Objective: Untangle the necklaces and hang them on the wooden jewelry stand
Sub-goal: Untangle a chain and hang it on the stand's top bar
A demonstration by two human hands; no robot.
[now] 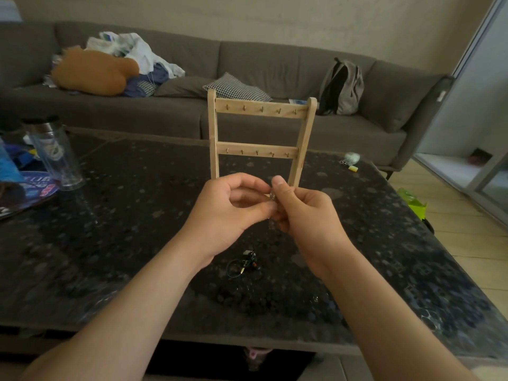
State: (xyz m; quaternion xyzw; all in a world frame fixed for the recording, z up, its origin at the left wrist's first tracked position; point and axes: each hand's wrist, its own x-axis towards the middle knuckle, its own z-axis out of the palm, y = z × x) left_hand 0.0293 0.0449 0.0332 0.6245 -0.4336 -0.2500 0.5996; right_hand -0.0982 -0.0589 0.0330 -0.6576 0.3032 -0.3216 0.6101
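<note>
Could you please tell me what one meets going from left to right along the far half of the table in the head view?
Clear bottle with a dark lid → wooden jewelry stand → small white object.

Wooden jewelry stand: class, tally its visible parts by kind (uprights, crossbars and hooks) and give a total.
Uprights: 2
Crossbars: 2
Hooks: 10
Total: 14
</note>
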